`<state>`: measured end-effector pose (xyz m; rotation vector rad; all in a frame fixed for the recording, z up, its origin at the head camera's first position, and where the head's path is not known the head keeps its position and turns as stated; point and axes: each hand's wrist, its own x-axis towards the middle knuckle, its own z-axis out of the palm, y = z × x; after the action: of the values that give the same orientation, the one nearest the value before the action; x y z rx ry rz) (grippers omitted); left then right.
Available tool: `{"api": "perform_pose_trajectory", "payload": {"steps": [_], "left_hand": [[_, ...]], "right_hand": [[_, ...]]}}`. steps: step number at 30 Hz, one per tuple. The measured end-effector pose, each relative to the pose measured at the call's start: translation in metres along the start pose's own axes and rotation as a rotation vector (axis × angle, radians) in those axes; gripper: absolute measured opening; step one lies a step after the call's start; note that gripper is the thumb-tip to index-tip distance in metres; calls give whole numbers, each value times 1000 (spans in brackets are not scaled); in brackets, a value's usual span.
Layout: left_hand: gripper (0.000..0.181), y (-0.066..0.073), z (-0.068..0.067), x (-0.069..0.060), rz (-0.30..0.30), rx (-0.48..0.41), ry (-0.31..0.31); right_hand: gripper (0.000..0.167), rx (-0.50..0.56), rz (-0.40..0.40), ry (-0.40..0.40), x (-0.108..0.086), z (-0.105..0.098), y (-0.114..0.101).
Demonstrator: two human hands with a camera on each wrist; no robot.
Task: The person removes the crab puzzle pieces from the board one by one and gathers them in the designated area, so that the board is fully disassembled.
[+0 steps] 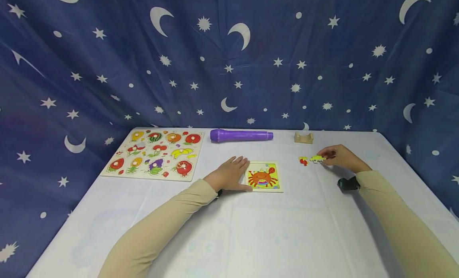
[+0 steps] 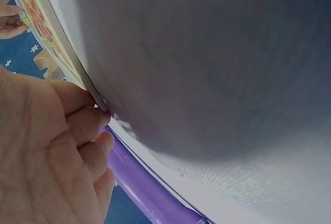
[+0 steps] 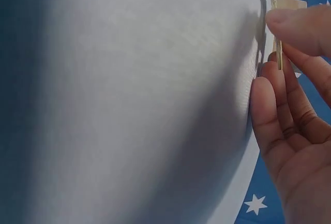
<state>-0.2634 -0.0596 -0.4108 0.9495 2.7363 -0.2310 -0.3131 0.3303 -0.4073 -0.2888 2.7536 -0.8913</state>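
Right hand (image 1: 336,156): thumb and fingers nearly closed, pinching a small yellow-green piece (image 1: 318,159) right of the crab board (image 1: 263,176), toward its far side. Left hand (image 1: 232,176): loosely spread, touching the board's left edge; we see no full grip.

We note the risks. The pinch looks to be on a thin edge, so a slack thumb could let the piece turn or drop. A second piece, red-marked (image 1: 303,161), lies just beside it, between held piece and board; a low sweep could knock it away. Uneven left-hand pressure might skew the board.

The surface (image 1: 272,230) is covered in white, lightly creased. Beyond the board we log a purple tube (image 1: 242,135) and, farther right, a notched wooden block (image 1: 303,138); left of the board, a fruit board (image 1: 170,159). Behind everything hangs a blue curtain (image 1: 265,70) with moons and stars.
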Motion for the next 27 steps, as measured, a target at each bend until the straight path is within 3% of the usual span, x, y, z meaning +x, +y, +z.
{"api": "perform_pose_trajectory", "payload": {"steps": [27], "left_hand": [[96,1,-2,-3,-9,-16,-3]], "right_hand": [[32,-60,-34,-9,2,4,-2]]}}
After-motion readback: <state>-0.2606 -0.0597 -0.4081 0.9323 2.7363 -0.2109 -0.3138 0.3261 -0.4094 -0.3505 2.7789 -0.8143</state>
